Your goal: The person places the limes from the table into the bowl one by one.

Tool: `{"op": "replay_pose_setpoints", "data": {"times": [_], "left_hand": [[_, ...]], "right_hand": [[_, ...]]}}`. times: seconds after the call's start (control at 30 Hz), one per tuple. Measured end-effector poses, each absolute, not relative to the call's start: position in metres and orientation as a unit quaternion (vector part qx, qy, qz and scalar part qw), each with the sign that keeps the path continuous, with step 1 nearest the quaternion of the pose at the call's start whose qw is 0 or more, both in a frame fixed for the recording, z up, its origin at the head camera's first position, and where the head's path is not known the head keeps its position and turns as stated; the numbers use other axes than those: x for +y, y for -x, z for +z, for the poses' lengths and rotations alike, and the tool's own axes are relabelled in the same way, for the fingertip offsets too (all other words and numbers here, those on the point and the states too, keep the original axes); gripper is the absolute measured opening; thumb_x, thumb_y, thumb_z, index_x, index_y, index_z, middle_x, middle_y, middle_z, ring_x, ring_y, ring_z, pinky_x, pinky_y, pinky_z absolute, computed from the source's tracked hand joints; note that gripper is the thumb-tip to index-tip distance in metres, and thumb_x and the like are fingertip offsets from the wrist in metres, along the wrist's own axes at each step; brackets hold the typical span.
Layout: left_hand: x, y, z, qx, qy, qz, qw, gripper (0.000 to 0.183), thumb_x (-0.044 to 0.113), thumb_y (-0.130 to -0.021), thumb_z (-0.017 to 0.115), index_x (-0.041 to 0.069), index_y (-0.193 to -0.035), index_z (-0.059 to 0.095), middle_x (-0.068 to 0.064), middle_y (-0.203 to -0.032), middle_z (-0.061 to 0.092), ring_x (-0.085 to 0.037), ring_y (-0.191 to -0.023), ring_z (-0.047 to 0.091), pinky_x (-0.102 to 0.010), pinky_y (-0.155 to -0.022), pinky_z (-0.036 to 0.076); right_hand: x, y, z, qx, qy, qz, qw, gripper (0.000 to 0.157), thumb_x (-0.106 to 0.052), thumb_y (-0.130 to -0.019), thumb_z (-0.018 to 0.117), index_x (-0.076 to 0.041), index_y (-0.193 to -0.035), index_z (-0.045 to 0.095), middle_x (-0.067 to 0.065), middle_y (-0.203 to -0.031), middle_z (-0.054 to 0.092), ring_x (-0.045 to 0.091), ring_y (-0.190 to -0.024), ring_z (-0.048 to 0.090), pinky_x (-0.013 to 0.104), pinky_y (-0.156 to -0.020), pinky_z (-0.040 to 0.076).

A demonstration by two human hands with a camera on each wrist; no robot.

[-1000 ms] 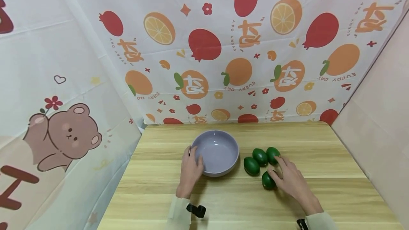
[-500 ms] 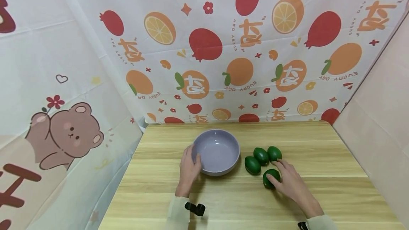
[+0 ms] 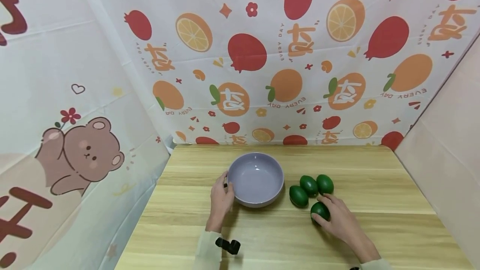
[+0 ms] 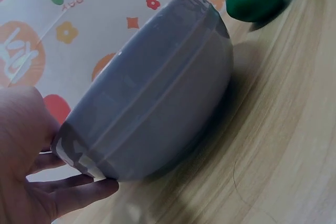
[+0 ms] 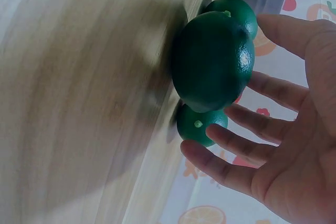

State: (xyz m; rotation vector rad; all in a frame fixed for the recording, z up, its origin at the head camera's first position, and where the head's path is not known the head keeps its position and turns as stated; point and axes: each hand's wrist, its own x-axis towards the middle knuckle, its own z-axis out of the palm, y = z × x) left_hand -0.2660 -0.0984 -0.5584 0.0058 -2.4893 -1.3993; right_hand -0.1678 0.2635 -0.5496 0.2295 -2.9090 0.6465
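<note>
A lilac bowl stands upright on the wooden table. My left hand holds its left side, thumb near the rim; in the left wrist view, fingers lie against its outer wall. Right of the bowl are several green limes. My right hand is over the nearest lime, with thumb and fingers spread on either side of it. In the right wrist view that lime sits in front of the loosely extended fingers, not enclosed by them.
Three more limes, the left one, the middle one and the far one, lie close together between bowl and right hand. A fruit-print cloth hangs behind the table, and cloth walls flank both sides.
The right hand's fingers have drawn back from the far lime toward the nearest one. The left fingers have slipped from over the bowl's rim to its outer side. The head view has shifted slightly.
</note>
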Motion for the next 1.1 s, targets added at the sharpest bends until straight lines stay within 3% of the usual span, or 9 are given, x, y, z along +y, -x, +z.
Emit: {"op": "replay_pose_setpoints", "data": {"times": [0.13,0.33,0.63,1.1], "left_hand": [[-0.0994,0.2654,-0.5592,-0.849,-0.007,-0.512,0.129,0.046,0.005,-0.099,0.056,0.001,-0.145,0.053,-0.025,-0.148,0.054,-0.046,-0.108,0.070,-0.040,-0.077,0.064],[-0.0975,0.2645,-0.5590,-0.846,-0.019,-0.516,0.133,0.047,0.004,-0.098,0.057,0.001,-0.145,0.053,-0.023,-0.149,0.054,-0.046,-0.110,0.069,-0.043,-0.082,0.064],[-0.0941,0.2636,-0.5593,-0.846,-0.031,-0.511,0.151,0.048,0.002,-0.096,0.058,0.000,-0.144,0.054,-0.024,-0.147,0.056,-0.045,-0.110,0.069,-0.046,-0.084,0.063],[-0.0950,0.2641,-0.5654,-0.831,-0.040,-0.537,0.139,0.049,0.005,-0.097,0.058,0.002,-0.146,0.053,-0.022,-0.150,0.053,-0.045,-0.113,0.068,-0.043,-0.082,0.063]], "right_hand": [[0.2617,0.1677,-0.5521,-0.971,-0.083,0.214,0.072,0.053,-0.034,-0.088,0.079,-0.005,-0.130,0.065,0.029,-0.141,0.057,0.050,-0.126,0.057,0.065,-0.099,0.050],[0.2594,0.1688,-0.5546,-0.971,-0.089,0.214,0.062,0.052,-0.031,-0.084,0.083,-0.006,-0.127,0.067,0.028,-0.139,0.059,0.047,-0.123,0.059,0.063,-0.096,0.053],[0.2553,0.1681,-0.5583,-0.971,-0.095,0.214,0.041,0.063,-0.027,-0.075,0.090,-0.006,-0.129,0.065,0.027,-0.139,0.059,0.047,-0.125,0.057,0.063,-0.097,0.053],[0.2549,0.1718,-0.5600,-0.970,-0.091,0.222,0.033,0.059,-0.026,-0.079,0.087,-0.006,-0.130,0.065,0.028,-0.137,0.059,0.049,-0.118,0.061,0.066,-0.094,0.052]]}}
